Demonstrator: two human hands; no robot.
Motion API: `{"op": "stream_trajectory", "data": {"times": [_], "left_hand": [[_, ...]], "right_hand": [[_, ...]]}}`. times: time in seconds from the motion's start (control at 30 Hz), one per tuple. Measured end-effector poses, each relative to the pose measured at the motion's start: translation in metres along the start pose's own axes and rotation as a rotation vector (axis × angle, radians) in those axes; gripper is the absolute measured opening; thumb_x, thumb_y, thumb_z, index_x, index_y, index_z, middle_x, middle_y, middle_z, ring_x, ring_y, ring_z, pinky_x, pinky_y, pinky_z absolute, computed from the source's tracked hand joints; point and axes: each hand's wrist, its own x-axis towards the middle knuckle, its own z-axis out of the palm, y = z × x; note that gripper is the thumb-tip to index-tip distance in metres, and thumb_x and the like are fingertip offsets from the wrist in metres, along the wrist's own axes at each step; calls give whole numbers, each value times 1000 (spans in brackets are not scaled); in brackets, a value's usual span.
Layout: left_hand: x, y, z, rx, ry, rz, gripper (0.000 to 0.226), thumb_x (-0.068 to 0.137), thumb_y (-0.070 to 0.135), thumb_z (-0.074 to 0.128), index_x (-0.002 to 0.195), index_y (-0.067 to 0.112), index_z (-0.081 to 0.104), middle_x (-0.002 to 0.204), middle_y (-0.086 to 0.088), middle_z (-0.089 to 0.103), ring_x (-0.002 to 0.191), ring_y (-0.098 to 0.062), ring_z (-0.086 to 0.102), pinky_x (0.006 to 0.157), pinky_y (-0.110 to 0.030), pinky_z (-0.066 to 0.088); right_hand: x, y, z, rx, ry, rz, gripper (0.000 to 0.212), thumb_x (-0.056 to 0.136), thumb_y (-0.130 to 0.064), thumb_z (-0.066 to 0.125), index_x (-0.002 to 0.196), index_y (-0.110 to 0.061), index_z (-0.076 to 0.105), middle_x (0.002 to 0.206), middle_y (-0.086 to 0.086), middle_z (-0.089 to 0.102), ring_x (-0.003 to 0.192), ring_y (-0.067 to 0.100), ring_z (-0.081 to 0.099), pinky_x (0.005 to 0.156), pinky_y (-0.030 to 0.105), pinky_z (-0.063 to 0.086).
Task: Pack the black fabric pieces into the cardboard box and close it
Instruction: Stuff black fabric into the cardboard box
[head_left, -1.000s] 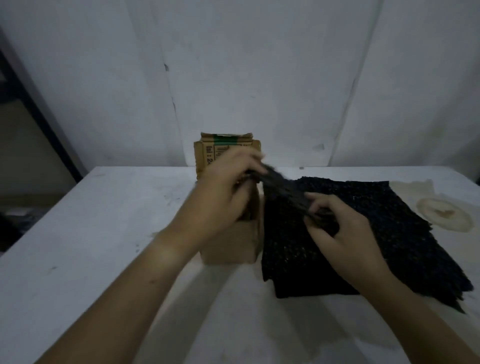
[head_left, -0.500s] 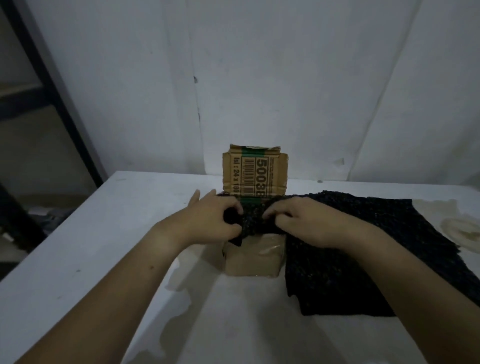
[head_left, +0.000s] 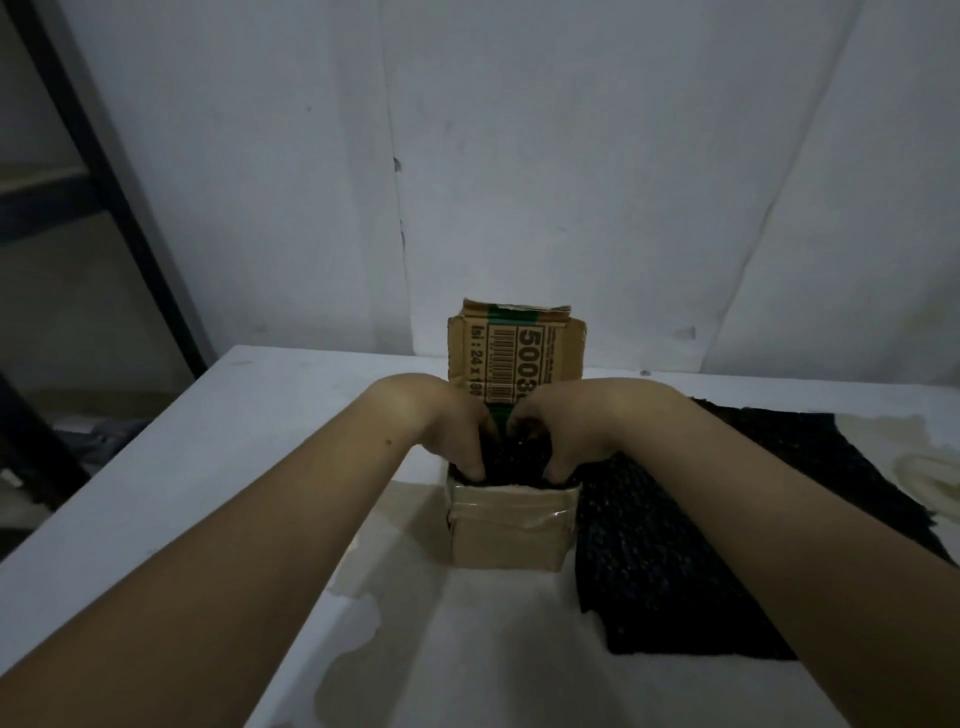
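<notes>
A small cardboard box (head_left: 506, 535) stands open at the middle of the white table (head_left: 208, 483), its far flap (head_left: 514, 358) upright with a barcode and green stripes. A black fabric piece (head_left: 517, 457) sits in the box mouth. My left hand (head_left: 452, 431) and my right hand (head_left: 561, 431) press down on it side by side, fingertips curled inside the box. To the right of the box lies a stack of black fabric pieces (head_left: 675, 545) flat on the table, partly under my right forearm.
A pale stained patch (head_left: 930, 473) marks the table at the far right. A white wall (head_left: 571, 156) rises behind the table. A dark metal shelf frame (head_left: 119, 208) stands at the left beyond the table edge.
Both hands carried one fabric piece from over the stack to the box, then pushed it down into the box mouth. The view has come closer to the box.
</notes>
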Motion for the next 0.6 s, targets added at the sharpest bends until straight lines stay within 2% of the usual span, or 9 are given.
{"op": "stream_trajectory", "data": {"times": [0.17, 0.27, 0.33, 0.43, 0.5, 0.53, 0.6], "left_hand": [[1, -1, 10, -59, 46, 17, 36, 82, 42, 66, 117, 30, 66, 96, 12, 63, 86, -5, 58, 71, -25, 49], [-3, -3, 12, -99, 60, 29, 30, 83, 36, 66, 113, 30, 65, 94, 11, 63, 86, -7, 58, 69, -27, 48], [-4, -6, 17, -95, 147, 43, 26, 85, 30, 65, 111, 29, 64, 94, 8, 64, 85, -13, 60, 69, -28, 49], [-5, -9, 26, -48, 346, 55, 30, 86, 28, 67, 115, 30, 59, 103, 8, 61, 90, -16, 58, 78, -34, 49], [-8, -14, 28, -139, 368, 88, 40, 83, 27, 69, 119, 32, 54, 109, 8, 61, 94, -14, 59, 81, -34, 52], [-11, -17, 27, -199, 354, 100, 41, 82, 26, 69, 118, 33, 52, 111, 8, 61, 95, -13, 59, 82, -34, 53], [-15, -20, 24, -268, 318, 106, 36, 79, 32, 68, 112, 35, 53, 111, 9, 60, 96, -12, 59, 81, -32, 52]], "right_hand": [[-4, 9, -1, 98, -43, -54, 69, 79, -31, 74, 142, -27, 47, 129, -4, 58, 114, 17, 56, 100, 37, 49], [-5, 13, 0, 172, -71, -70, 73, 78, -28, 75, 144, -27, 44, 132, -4, 57, 118, 16, 56, 103, 36, 47], [-7, 13, 1, 212, -5, -70, 71, 75, -28, 78, 139, -28, 48, 128, -6, 58, 114, 13, 57, 100, 33, 48], [-21, 17, 4, 213, 322, -90, 45, 72, -41, 81, 108, -28, 59, 102, -9, 62, 90, 10, 58, 76, 28, 50], [-35, 20, 7, 138, 484, -76, 29, 75, -52, 75, 85, -30, 60, 81, -12, 60, 74, 5, 56, 63, 28, 46], [-42, 22, 9, 98, 487, -58, 29, 78, -58, 68, 78, -30, 60, 75, -12, 60, 69, 4, 55, 61, 29, 46], [-52, 22, 20, 86, 403, -35, 35, 82, -67, 54, 77, -33, 64, 78, -12, 62, 71, 4, 57, 65, 31, 50]]}}
